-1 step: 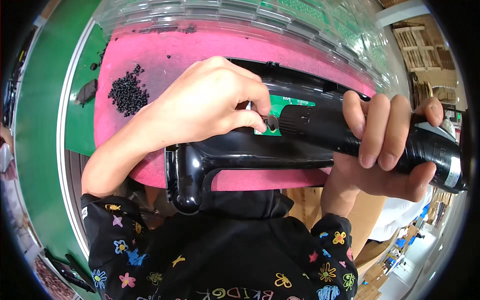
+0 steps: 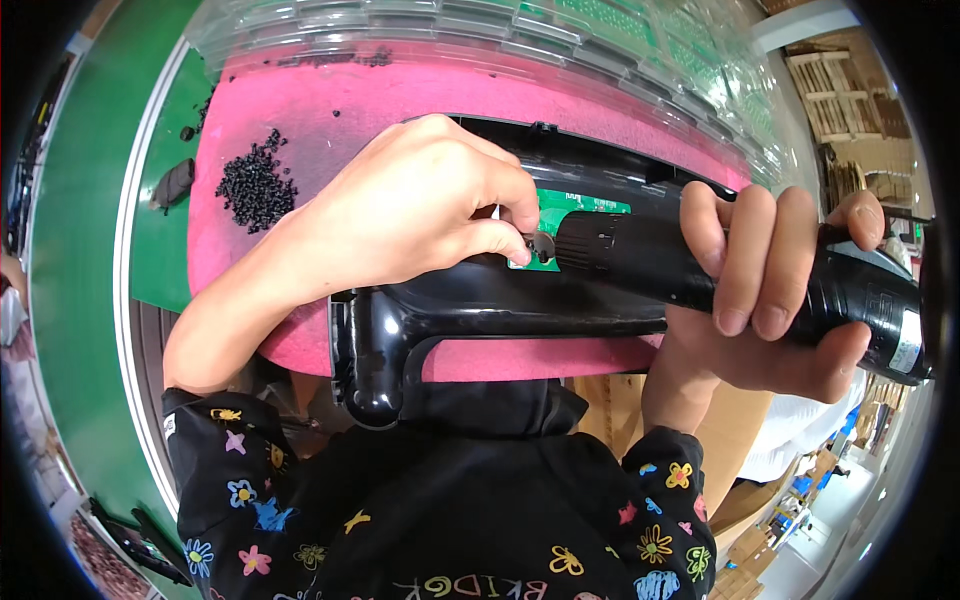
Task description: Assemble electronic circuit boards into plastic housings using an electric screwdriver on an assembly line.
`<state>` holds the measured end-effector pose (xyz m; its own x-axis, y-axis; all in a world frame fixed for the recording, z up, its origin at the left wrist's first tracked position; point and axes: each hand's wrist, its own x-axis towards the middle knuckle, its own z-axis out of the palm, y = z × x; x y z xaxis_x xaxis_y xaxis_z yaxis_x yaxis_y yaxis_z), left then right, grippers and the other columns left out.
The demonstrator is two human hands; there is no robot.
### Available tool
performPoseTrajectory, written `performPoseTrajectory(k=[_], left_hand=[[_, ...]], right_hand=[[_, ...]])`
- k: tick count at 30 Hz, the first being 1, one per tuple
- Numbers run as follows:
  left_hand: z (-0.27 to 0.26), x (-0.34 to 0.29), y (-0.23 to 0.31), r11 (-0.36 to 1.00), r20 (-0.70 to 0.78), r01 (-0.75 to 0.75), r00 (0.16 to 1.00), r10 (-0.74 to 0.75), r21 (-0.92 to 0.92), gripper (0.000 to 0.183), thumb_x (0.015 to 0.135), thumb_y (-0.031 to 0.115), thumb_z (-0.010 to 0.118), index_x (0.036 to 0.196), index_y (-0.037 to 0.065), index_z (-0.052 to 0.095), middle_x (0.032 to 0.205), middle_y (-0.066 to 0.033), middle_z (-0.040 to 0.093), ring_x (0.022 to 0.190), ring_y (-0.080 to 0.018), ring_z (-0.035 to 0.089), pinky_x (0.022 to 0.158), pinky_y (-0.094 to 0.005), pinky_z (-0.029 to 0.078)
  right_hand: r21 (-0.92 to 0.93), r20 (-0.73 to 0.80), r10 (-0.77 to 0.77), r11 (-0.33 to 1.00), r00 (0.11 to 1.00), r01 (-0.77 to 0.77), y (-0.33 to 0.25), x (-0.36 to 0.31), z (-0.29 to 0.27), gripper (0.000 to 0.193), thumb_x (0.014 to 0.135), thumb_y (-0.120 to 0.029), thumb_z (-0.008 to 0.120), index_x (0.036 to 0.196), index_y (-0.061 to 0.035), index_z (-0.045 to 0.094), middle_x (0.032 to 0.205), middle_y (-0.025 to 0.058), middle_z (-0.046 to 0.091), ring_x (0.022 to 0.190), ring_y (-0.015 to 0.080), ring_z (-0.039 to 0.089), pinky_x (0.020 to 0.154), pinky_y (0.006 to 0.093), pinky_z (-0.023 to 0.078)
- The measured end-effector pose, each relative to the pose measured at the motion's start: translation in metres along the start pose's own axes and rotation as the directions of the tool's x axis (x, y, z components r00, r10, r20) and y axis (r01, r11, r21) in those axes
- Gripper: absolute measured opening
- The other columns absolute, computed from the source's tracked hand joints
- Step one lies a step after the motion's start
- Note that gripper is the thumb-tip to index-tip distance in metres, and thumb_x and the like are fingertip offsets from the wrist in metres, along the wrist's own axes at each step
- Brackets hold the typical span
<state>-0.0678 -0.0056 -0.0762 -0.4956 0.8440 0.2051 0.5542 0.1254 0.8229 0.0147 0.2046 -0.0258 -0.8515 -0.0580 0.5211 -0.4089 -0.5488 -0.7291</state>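
Observation:
My right hand is wrapped round a thick black electric screwdriver, which lies nearly level with its nose pointing left. Just ahead of that nose, my left hand pinches thumb and forefinger together. A small dark piece shows by the fingertips, too hidden to name. Both hands are over a green circuit board, which sits inside a long, glossy black plastic housing. The left hand and the screwdriver cover much of the board. The housing rests on a pink mat, with its lower left arm bent toward me.
A heap of small black screws lies on the mat's left side, with a few strays around it. Left of the mat is a dark lump on the green surface. Clear plastic trays line the far edge. Cardboard stands at lower right.
The screwdriver and my right hand sit very slightly further left. My left hand holds the same pinch, and the housing has not visibly moved.

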Motion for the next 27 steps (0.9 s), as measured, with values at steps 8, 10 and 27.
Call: performPoseTrajectory(k=[8,10,27], left_hand=[[0.003,0.004,0.002,0.987,-0.039,-0.096,0.994,0.102,0.132,0.020,0.073,0.014,0.080,0.081,0.001,0.067,0.077,-0.0102,0.068,0.072,-0.0284,0.066,0.063,-0.0355,0.053],[0.002,0.004,0.001,0.986,-0.042,-0.076,0.996,0.083,0.150,0.019,0.077,0.016,0.078,0.081,0.002,0.067,0.076,-0.0101,0.067,0.072,-0.0287,0.065,0.063,-0.0364,0.052],[0.006,0.001,0.001,0.962,-0.077,-0.076,0.992,0.099,0.261,0.021,0.084,0.014,0.067,0.097,-0.001,0.059,0.088,-0.0137,0.059,0.083,-0.0361,0.059,0.072,-0.0443,0.051]], right_hand=[[-0.145,0.041,0.133,0.981,0.990,-0.126,-0.009,0.003,0.001,0.052,0.087,-0.038,0.068,0.126,-0.0138,0.045,0.068,-0.0045,0.054,0.055,0.0076,0.049,0.062,0.0288,0.036],[-0.247,-0.005,0.165,0.956,0.986,-0.161,-0.006,0.002,0.001,0.053,0.086,-0.039,0.066,0.127,-0.0132,0.045,0.064,-0.0038,0.051,0.052,0.0086,0.047,0.058,0.0298,0.035],[-0.358,-0.091,0.482,0.801,0.871,-0.481,-0.006,0.005,0.024,0.065,0.080,-0.042,0.081,0.122,-0.0084,0.045,0.065,-0.0026,0.052,0.054,0.0112,0.050,0.056,0.0285,0.035]])
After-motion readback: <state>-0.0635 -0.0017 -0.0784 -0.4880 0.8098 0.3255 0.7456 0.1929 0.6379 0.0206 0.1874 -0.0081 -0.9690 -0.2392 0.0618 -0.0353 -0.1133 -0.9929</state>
